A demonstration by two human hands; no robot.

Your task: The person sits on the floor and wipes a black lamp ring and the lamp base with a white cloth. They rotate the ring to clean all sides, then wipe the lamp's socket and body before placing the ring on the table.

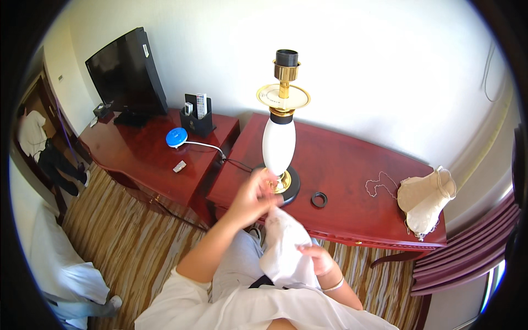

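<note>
A table lamp point(279, 146) without its shade stands upright on the red wooden desk, with a white oval body, gold fittings and a black socket on top. My left hand point(256, 198) is just in front of its round black base point(291, 190). Motion blurs the left fingers, which are at the upper end of a white cloth point(286, 245); whether they grip it cannot be made out. Lower down, my right hand point(319, 259) is closed on the cloth's right side. A black ring point(319, 199) lies on the desk right of the base.
A cream lampshade point(426, 198) lies at the desk's right end beside a thin cord point(380, 184). On the left cabinet are a television point(129, 74), a black remote holder point(198, 121), a blue-topped round device point(176, 137) and a small white item point(179, 166). Two people are at the left.
</note>
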